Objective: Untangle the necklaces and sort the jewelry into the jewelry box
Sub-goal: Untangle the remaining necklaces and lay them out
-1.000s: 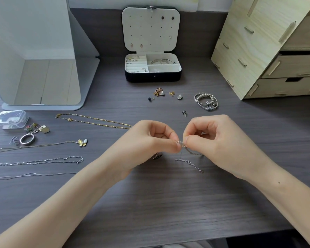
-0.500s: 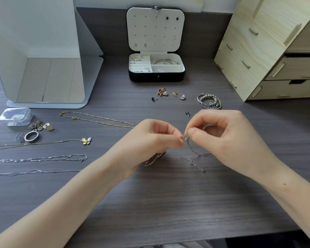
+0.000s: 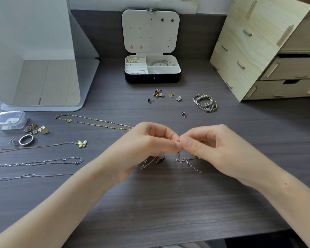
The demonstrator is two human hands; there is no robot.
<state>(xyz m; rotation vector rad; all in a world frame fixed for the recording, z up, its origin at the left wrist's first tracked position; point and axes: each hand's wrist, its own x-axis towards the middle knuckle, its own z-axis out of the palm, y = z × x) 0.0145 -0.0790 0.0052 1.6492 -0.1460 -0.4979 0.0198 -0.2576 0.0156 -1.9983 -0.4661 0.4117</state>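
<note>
Together, hands (image 3: pixel 147 143) (image 3: pixel 214 146) on tangled chain (image 3: pixel 185 160).

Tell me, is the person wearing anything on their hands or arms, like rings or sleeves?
No. The left hand and right hand are bare: no rings, gloves, bracelets or watch show. The left forearm and right forearm have no sleeves in view. The right one has a small dark dot.

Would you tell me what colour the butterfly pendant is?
The butterfly pendant is gold and white; head view.
</note>
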